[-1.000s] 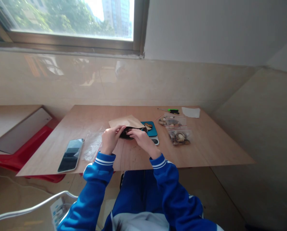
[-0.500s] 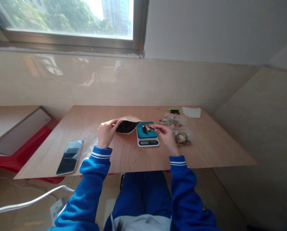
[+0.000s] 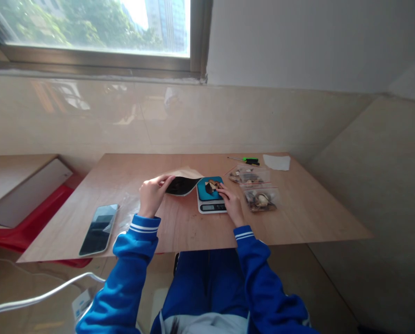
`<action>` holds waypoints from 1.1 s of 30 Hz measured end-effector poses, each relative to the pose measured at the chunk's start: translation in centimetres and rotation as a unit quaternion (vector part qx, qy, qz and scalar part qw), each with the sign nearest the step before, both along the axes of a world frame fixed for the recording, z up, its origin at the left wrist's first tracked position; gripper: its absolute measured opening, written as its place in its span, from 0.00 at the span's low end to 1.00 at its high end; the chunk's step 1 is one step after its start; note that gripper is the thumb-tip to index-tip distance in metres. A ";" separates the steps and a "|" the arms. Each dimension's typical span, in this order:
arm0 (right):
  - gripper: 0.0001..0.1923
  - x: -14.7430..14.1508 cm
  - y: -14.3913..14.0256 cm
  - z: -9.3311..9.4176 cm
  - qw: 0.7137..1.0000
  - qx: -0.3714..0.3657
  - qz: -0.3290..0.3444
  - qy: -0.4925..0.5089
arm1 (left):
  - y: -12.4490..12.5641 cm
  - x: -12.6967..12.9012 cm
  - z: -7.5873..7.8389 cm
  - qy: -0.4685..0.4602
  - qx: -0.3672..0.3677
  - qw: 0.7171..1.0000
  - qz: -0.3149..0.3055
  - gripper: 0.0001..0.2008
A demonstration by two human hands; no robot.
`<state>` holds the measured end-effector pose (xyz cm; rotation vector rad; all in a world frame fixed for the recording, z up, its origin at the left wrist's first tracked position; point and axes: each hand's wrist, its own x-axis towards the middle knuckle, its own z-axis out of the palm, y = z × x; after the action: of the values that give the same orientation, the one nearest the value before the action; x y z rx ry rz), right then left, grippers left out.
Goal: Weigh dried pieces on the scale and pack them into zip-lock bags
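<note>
My left hand point(image 3: 151, 197) is closed on the edge of a kraft-paper pouch point(image 3: 182, 186), whose dark mouth gapes toward the scale. A small kitchen scale point(image 3: 201, 196) with a blue top and white body stands just right of the pouch. Brown and cream dried mushroom slices point(image 3: 210, 187) lie on its platform. Over the platform's right side, the fingers of my right hand point(image 3: 232, 204) pinch at the slices; their tips partly hide what they grip. The display's digits are too small to read.
Two clear bags, a rear one point(image 3: 251, 175) and a front one point(image 3: 261, 199), hold more dried pieces at right. Behind them lie a green-and-black screwdriver point(image 3: 251, 160) and white paper point(image 3: 276, 162). A phone point(image 3: 99, 229) and clear plastic wrap point(image 3: 128, 208) rest at left.
My right hand has moved left and slightly down, closer onto the slices on the scale. The left hand still holds the pouch in nearly the same place.
</note>
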<state>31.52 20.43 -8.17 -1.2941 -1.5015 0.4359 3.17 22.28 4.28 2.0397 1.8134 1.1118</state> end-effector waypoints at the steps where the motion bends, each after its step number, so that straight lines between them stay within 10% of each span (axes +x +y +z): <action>1: 0.12 -0.3 0.0 0.0 1.000 0.003 0.024 -0.018 | 0.0 0.0 0.0 0.001 -0.002 1.000 0.002 0.17; 10: 0.16 -2.6 1.2 -0.4 0.989 -0.042 0.129 -0.059 | -0.3 0.0 -0.2 0.011 0.002 1.000 0.005 0.17; 19: 0.20 0.1 2.6 2.5 0.993 -0.032 0.101 -0.053 | -0.3 -0.1 -0.3 0.008 -0.006 1.000 0.005 0.18; 33: 0.13 1.6 9.1 2.3 0.991 -0.113 0.050 -0.046 | -0.4 -0.1 -0.6 0.029 -0.009 1.000 0.004 0.16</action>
<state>33.16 29.50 -5.90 -1.4359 -1.6343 0.6338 3.04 21.89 3.63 2.0768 1.8530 1.0448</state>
